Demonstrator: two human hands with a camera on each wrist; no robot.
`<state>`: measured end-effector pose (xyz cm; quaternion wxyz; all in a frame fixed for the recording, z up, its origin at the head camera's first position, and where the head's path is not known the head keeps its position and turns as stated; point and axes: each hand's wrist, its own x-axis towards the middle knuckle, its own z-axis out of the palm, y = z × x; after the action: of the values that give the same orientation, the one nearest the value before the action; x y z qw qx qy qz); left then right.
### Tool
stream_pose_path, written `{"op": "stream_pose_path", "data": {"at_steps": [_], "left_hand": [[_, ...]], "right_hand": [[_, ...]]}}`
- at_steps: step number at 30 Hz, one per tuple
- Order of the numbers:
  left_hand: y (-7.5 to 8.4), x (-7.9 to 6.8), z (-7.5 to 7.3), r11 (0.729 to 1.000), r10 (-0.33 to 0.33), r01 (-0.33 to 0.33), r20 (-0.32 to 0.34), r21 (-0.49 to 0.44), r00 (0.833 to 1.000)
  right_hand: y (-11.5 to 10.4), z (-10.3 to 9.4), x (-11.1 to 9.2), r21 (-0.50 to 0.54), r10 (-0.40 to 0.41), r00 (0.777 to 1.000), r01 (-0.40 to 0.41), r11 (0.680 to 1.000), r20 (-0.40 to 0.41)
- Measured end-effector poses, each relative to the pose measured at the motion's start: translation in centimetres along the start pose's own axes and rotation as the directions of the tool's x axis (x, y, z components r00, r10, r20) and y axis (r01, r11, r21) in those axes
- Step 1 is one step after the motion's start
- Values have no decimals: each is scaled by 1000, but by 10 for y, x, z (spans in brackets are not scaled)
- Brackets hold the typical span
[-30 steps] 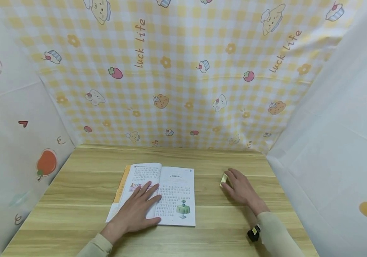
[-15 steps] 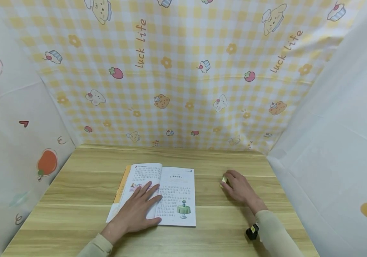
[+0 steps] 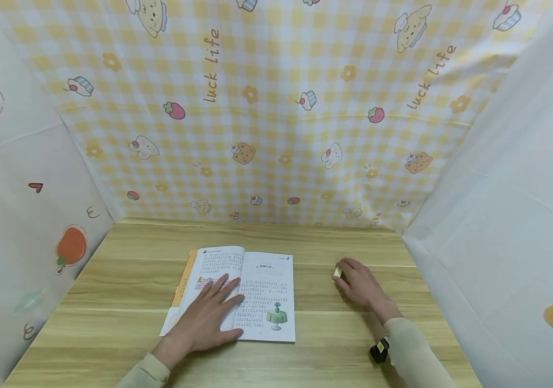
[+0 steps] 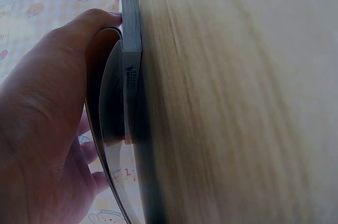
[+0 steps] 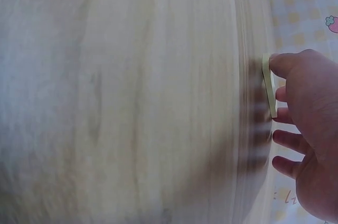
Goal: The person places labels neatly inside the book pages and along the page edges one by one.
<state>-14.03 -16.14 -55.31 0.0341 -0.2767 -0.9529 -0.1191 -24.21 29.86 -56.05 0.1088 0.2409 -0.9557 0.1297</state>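
An open book (image 3: 268, 296) with printed pages lies on the table. My left hand (image 3: 205, 318) rests on it, palm down with spread fingers, across the left page and over the spine, its thumb at the lower edge. In the left wrist view, the left hand (image 4: 42, 97) lies over the book's curved pages, beside the thick page block (image 4: 130, 28). To the right of the book, my right hand (image 3: 361, 283) pinches a small pale yellow sticky note pad (image 3: 337, 272) between thumb and fingers. The right wrist view shows this thin pad (image 5: 269, 84) close over the tabletop, by the fingertips.
The wooden table (image 3: 315, 355) meets a yellow checked cloth (image 3: 276, 178) at its back edge. White cloths (image 3: 504, 231) hang at both sides. A black wrist camera (image 3: 380, 350) sits under the right sleeve.
My right hand has shifted very slightly toward me and now covers a bit more of the sticky note pad. The left hand and the book have stayed in place.
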Motion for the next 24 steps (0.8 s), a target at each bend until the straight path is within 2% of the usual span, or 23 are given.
{"op": "stream_pose_path", "data": {"at_steps": [10, 24], "left_hand": [[1, 0, -1, 1000, -4, 4, 4, 0, 1000], [0, 0, 0, 1000, -7, 7, 9, 0, 1000]], "right_hand": [[0, 2, -2, -24, 1, 1000, -2, 1000, -18], [-3, 3, -2, -94, -52, 995, 45, 995, -81]]}}
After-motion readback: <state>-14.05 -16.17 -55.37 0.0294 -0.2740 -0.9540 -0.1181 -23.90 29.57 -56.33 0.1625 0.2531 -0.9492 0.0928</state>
